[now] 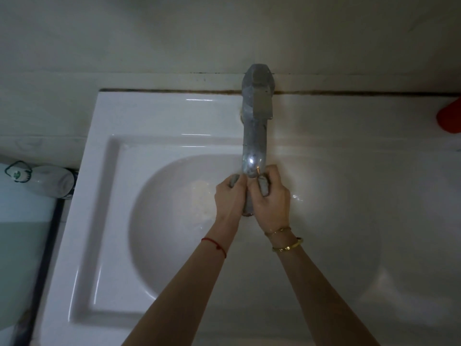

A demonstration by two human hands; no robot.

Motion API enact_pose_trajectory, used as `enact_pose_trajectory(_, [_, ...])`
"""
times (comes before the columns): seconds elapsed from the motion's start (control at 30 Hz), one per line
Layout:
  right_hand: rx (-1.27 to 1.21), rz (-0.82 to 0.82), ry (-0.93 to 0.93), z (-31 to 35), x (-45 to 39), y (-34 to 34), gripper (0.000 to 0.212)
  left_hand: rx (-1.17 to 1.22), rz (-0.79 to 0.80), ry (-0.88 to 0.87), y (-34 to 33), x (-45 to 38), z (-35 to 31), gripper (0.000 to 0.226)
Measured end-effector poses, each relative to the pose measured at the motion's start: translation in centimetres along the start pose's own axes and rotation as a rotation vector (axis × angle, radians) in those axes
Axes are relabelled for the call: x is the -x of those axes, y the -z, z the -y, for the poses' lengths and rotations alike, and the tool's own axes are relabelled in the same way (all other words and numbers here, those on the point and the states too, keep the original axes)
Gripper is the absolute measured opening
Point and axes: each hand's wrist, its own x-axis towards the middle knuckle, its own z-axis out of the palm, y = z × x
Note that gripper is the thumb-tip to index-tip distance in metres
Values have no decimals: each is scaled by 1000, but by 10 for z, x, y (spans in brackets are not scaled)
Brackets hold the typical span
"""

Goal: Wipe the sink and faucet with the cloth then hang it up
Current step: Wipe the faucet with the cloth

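Observation:
A white sink (154, 121) with a round bowl fills the middle of the head view. The grey metal faucet (257, 116) reaches from the back wall out over the bowl. Just under the spout tip, my left hand (229, 196) and my right hand (270, 198) are pressed together, both gripping a bunched grey cloth (263, 187). Most of the cloth is hidden inside my fingers; a strip of it hangs down between my hands. I cannot tell whether water is running.
A white bottle with a green logo (37, 177) lies left of the sink, above a dark-framed glass surface (27, 245). A red object (450, 118) pokes in at the right edge. The pale wall stands close behind the faucet.

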Motion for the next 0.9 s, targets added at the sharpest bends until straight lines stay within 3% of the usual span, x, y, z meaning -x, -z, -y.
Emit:
enact_pose_trajectory(0.13, [-274, 6, -215, -2, -4, 6, 43, 60, 62, -146, 10, 5, 0, 15])
enact_pose_trajectory(0.23, [-379, -29, -370, -4, -4, 5, 32, 118, 162, -259, 14, 8, -3, 11])
enact_pose_trajectory(0.37, [-243, -96, -294, 1, 2, -4, 22, 71, 169, -333, 7, 11, -3, 32])
enact_pose_trajectory(0.43, [-109, -141, -207, 6, 1, -8, 13, -2, 110, -336, 2, 11, -6, 24])
enact_pose_trajectory(0.5, [-3, -171, -164, 11, -1, -12, 22, -55, 27, -343, -3, 13, -11, 10])
enact_pose_trajectory(0.6, [-28, -186, -234, 14, -9, -16, 40, -49, -50, -364, -8, 13, -16, 16])
enact_pose_trajectory(0.73, [-177, -159, -233, 13, -17, -20, 24, -3, -71, -373, -10, 8, -21, 29])
enact_pose_trajectory(0.9, [-130, -136, -110, 6, -16, -14, 22, -36, -55, -269, -13, 4, -23, 41])
